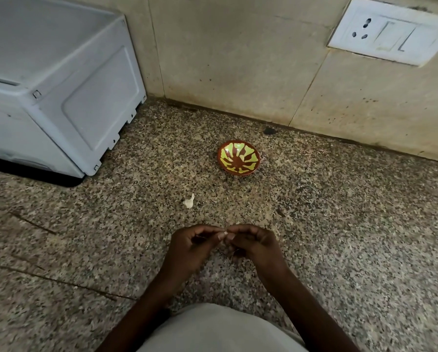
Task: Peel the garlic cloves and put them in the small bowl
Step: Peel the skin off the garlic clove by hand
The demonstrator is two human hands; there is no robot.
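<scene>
Garlic cloves: two show at most, and neither is in the bowl; the task looks to be at an early stage, with the first peel in hand.
Desk (339, 224): speckled granite, carrying everything; a white appliance (60, 85) stands at the far left corner and a wall socket plate (388, 31) sits on the tiled wall at upper right, neither part of the job.
Small bowl (238, 158): red-brown with yellow-green pattern, standing upright near the wall, well apart from the hands; nothing visible inside it, so no peeled clove has been delivered yet.
Left hand (190, 247): fingers curled inward, tips meeting the right hand's tips; it appears to pinch something small and pale between them.
Right hand (253, 246): likewise curled, fingertips pressed against the same pale bit; both hands hover just above the desk, close to the person's body.
Held clove (223, 235): only a sliver shows between the fingertips; I take it to be a clove being peeled, though skin on or off cannot be told.
Loose clove (189, 202): pale, with a wisp of skin sticking up, lying on the desk between the hands and the bowl; seemingly unpeeled and waiting.
Left to do: finish this peel, drop it in the bowl, then the loose one.
</scene>
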